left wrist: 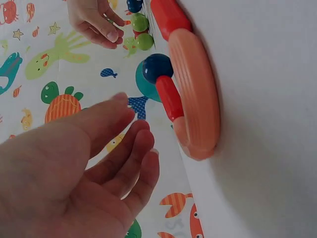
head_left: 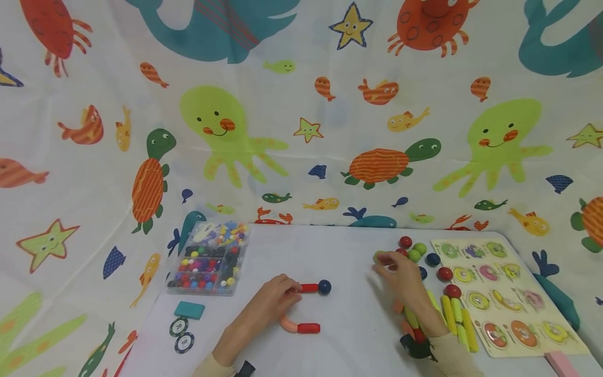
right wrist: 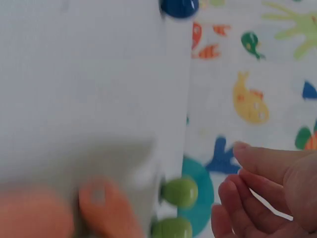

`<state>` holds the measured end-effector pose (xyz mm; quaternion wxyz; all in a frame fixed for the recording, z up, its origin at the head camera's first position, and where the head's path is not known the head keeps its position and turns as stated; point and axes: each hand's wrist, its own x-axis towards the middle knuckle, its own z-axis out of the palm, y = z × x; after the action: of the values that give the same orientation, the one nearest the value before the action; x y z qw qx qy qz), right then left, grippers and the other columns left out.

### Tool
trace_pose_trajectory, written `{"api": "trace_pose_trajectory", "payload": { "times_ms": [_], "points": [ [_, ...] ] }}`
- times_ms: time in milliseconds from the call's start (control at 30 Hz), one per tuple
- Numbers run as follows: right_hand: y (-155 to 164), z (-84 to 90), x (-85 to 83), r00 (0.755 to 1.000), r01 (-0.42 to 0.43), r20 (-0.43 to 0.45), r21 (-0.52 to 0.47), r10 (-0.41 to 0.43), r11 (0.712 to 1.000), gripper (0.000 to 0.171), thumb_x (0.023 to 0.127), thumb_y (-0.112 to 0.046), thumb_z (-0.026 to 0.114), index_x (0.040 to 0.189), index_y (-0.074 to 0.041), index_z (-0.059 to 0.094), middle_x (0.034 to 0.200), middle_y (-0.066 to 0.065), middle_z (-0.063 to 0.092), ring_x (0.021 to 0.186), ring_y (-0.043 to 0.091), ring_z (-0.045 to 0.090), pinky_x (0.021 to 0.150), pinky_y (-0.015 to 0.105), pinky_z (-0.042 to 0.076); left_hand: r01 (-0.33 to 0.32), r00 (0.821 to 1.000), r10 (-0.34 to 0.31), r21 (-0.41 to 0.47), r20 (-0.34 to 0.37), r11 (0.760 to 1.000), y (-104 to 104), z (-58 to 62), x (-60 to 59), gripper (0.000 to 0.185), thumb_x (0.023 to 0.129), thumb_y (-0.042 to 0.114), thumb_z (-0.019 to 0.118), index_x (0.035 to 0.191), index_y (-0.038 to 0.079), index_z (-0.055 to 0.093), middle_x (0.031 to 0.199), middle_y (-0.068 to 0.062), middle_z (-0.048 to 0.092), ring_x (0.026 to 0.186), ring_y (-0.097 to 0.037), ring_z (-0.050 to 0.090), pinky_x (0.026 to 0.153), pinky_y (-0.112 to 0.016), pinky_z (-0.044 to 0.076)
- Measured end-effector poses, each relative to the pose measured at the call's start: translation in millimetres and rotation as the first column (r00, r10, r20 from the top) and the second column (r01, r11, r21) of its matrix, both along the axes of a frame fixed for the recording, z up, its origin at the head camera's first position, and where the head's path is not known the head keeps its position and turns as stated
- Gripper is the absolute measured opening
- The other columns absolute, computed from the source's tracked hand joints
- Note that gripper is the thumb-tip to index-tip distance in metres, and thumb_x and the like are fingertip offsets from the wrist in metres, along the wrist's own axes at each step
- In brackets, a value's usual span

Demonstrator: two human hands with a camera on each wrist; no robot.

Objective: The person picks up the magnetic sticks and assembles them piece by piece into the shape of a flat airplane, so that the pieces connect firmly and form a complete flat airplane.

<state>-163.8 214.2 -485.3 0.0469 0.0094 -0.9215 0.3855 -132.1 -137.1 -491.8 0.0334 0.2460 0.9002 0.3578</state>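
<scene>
A curved orange piece (left wrist: 195, 94) joins two red sticks (head_left: 309, 328), and a dark blue ball (head_left: 324, 287) sits at the end of one stick. My left hand (head_left: 275, 297) is beside this chain, its fingers loosely bent and holding nothing in the left wrist view. My right hand (head_left: 400, 275) hovers over the table by the loose balls, thumb and fingers bent with nothing between them in the right wrist view. A green ball (head_left: 377, 256) shows at its fingertips in the head view, partly hidden. Two green balls (right wrist: 180, 192) stand near that hand.
Red balls (head_left: 445, 274), green balls (head_left: 419, 248) and blue balls (head_left: 433, 259) lie at right. Yellow-green sticks (head_left: 448, 313) and a picture board (head_left: 509, 293) are beyond. At left stand a bead box (head_left: 207, 262), a teal block (head_left: 189, 310) and two round chips (head_left: 184, 343).
</scene>
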Motion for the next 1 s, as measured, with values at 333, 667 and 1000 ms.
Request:
{"api": "trace_pose_trajectory", "payload": {
  "times_ms": [333,667,1000],
  "points": [
    [76,2.0,6.1,0.976,0.199,0.085,0.047,-0.202,0.979,0.047,0.098,-0.032,0.068,0.136,-0.006,0.06,0.126,0.021,0.065,0.111,0.032,0.06,0.077,0.025,0.052,0.085,0.96,-0.092,0.037,0.264,0.996,3,-0.1,14.1,0.033,0.094,0.045,0.07,0.115,0.02,0.073,0.111,0.008,0.068,0.111,-0.012,0.061,0.095,-0.03,0.055],
    [87,-9.8,4.8,0.968,0.153,0.184,0.112,-0.171,0.982,0.051,0.095,-0.03,0.071,0.134,0.001,0.059,0.125,0.027,0.063,0.107,0.036,0.058,0.09,0.049,0.054,0.173,0.963,-0.168,-0.004,0.211,0.985,6,-10.5,17.9,0.038,0.085,0.048,0.078,0.111,0.022,0.075,0.1,0.014,0.067,0.092,-0.002,0.058,0.081,-0.018,0.051],
    [87,-14.1,6.8,0.969,0.148,0.179,0.123,-0.169,0.981,0.051,0.094,-0.026,0.073,0.135,0.001,0.058,0.126,0.029,0.061,0.107,0.038,0.056,0.095,0.054,0.052,0.194,0.967,-0.172,-0.106,0.187,0.975,9,-13.2,19.4,0.023,0.085,0.032,0.083,0.106,0.024,0.076,0.094,0.02,0.063,0.088,0.003,0.055,0.084,-0.019,0.051]
  ]
}}
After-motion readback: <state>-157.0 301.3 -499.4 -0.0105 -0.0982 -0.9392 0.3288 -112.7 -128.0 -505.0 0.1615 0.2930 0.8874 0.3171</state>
